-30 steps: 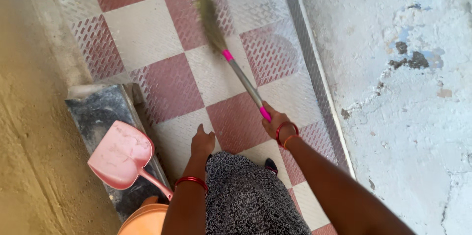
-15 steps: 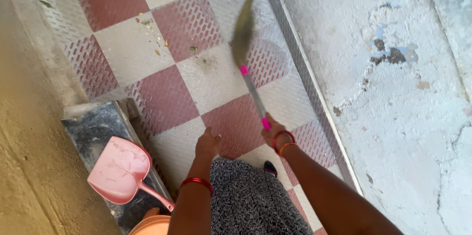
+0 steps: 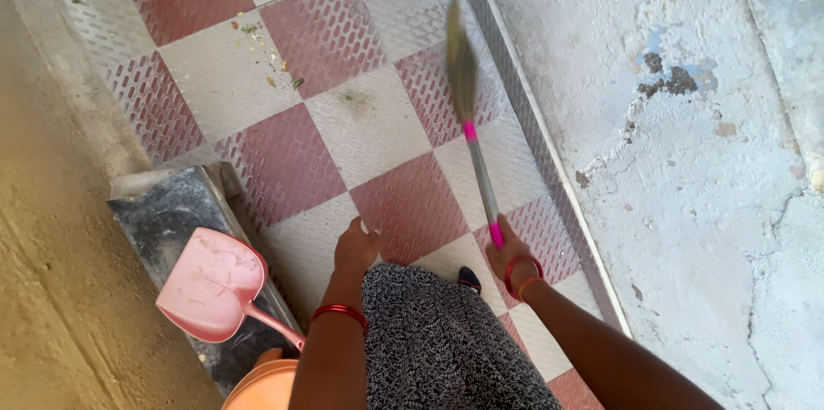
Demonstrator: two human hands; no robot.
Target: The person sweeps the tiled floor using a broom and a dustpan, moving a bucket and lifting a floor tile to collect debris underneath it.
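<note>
Right hand [image 3: 508, 249] is wrapped tight round the pink end of the broom [image 3: 475, 139], low grip for reach. Bristles sit blurred near the metal strip by the wall [image 3: 687, 161], over the checkered floor [image 3: 283, 161]. Left hand [image 3: 354, 245] holds nothing, fingers loosely curled, prob. resting on the knee. Bits of debris [image 3: 266, 54] lie well apart, left of the bristles. Pink dustpan [image 3: 215, 285] is parked on a dark slab [image 3: 163, 212] w/ an orange bucket [image 3: 262, 386] just beside.
</note>
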